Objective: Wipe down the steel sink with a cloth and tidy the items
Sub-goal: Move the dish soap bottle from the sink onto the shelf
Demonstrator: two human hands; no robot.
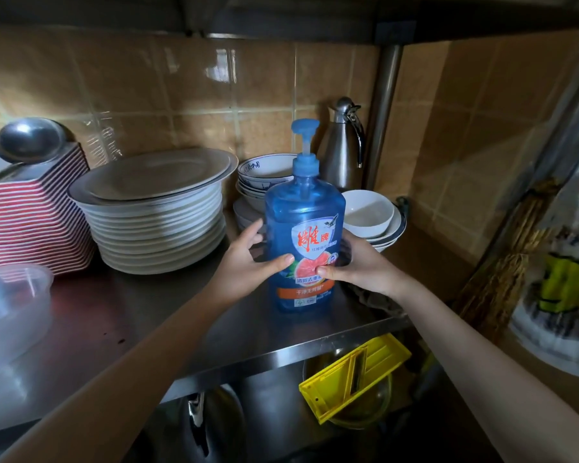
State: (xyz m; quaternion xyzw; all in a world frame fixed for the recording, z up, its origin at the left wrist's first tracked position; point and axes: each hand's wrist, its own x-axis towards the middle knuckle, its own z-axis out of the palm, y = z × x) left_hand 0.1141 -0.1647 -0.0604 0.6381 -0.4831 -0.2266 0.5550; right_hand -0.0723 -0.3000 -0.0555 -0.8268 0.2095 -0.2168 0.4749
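Note:
A tall blue dish-soap bottle (304,222) with a pump top and a grapefruit label stands upright on the steel shelf (154,332). My left hand (248,259) grips its left side, thumb across the label. On the other side my right hand (358,265) holds it the same way, thumb on the label. A dark crumpled cloth (375,300) lies on the shelf just under my right wrist, mostly hidden. The sink is not in view.
A stack of white plates (157,222) and red-striped boxes (30,222) stand at left, with a clear plastic tub (10,305). Bowls (368,215) and a steel jug (343,145) sit behind the bottle. A yellow slicer (351,379) lies below the shelf.

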